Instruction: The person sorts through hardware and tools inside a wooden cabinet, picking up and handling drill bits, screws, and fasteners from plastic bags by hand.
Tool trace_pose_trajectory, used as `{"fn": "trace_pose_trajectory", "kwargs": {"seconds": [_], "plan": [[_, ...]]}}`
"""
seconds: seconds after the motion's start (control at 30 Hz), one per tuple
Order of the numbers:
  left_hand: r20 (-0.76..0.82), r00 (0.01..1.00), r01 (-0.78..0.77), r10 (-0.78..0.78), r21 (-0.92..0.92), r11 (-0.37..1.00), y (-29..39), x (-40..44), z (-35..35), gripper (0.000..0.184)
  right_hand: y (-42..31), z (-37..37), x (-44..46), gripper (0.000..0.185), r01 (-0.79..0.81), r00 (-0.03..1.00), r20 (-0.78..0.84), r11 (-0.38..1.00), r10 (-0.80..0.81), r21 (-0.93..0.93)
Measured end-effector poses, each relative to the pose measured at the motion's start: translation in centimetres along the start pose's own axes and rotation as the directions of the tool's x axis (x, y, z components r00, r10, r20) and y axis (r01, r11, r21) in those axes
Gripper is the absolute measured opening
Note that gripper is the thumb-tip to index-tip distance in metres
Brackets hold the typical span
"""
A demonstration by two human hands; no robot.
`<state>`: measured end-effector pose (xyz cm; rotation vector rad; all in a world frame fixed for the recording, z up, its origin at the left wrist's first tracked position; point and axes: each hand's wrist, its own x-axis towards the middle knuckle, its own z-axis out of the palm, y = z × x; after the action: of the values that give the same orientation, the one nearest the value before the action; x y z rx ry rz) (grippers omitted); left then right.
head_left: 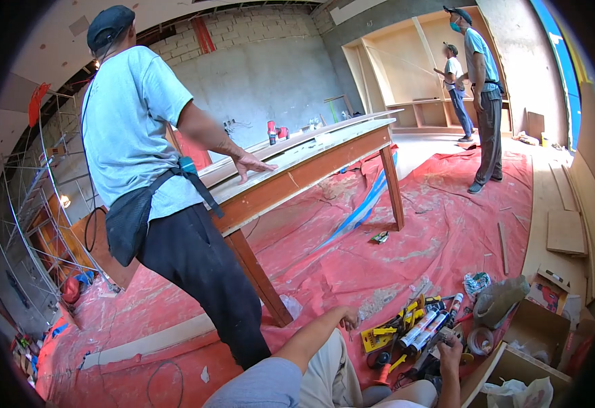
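Observation:
My left hand (344, 317) hangs loosely over my bent knee at the bottom centre, its fingers pointing down with nothing visible in them. Lower right, my right hand (450, 350) is curled among the tools; whatever its fingers hold is too small to make out. Between the hands lies a pile of tools on the red floor sheet. White sealant tubes (420, 328) lie beside a yellow-packaged item (377, 339) and yellow-and-black hand tools (410, 314). An orange-handled tool (384, 372) is close to my legs.
A co-worker (144, 136) stands at the left, one hand on a long wooden table (297, 170). Two other people stand near wooden shelving (406, 61). Open cardboard boxes (535, 333) and a plastic bag (498, 302) are at the right. Metal scaffolding (32, 211) rises at the left.

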<state>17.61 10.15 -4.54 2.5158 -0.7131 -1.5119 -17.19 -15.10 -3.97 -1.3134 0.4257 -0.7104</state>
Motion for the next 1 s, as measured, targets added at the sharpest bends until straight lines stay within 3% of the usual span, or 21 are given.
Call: {"fn": "trace_pose_trajectory", "kwargs": {"seconds": [1.0], "plan": [[0.038,0.999,-0.012,0.01,0.058,0.998,1.6,-1.5,0.0,0.035,-0.6,-0.2,0.1,0.021,0.012,1.0,-0.005,0.998,-0.012,-0.065]]}}
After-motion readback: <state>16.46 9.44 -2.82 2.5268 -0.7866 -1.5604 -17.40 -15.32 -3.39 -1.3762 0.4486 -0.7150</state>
